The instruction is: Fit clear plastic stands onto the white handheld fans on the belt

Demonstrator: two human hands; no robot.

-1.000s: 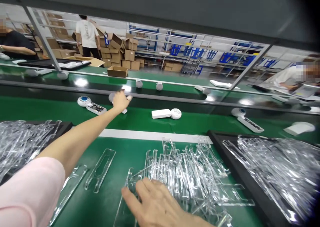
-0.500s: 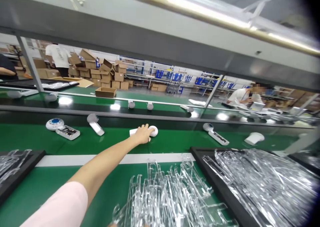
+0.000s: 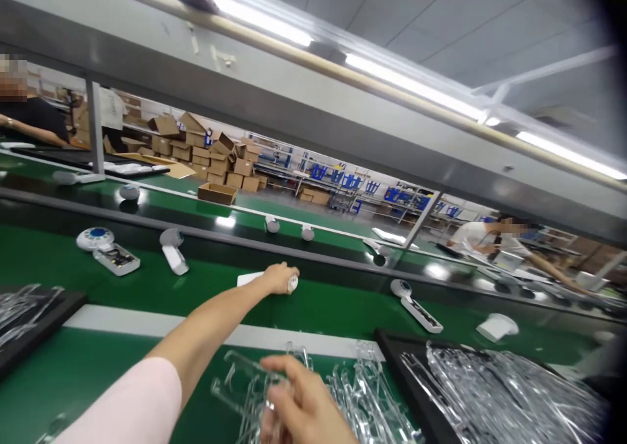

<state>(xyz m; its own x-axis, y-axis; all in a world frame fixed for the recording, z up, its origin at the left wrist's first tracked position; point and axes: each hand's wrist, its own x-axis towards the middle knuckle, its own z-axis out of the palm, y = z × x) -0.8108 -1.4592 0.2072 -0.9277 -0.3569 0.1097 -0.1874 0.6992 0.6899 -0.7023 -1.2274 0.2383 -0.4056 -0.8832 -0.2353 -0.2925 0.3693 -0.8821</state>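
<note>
On my feed, leftmost, a blue-dial unit [image 3: 95, 239] lies on the green surface. Next, my left hand [image 3: 278, 279] reaches over the stripe [image 3: 161, 324], fingers curled round the head of a white unit [image 3: 249, 278]; a light, level hold suits it. Nearer, my right hand [image 3: 308, 398] pinches a clear strip [image 3: 245, 360]; holding its edges should spare snags on the pile [image 3: 365, 392]. Rightmost is a black tray [image 3: 400, 369].

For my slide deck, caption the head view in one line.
Left hand on a white device on green surface, right hand holding a clear plastic piece beside a heap of similar pieces.
</note>
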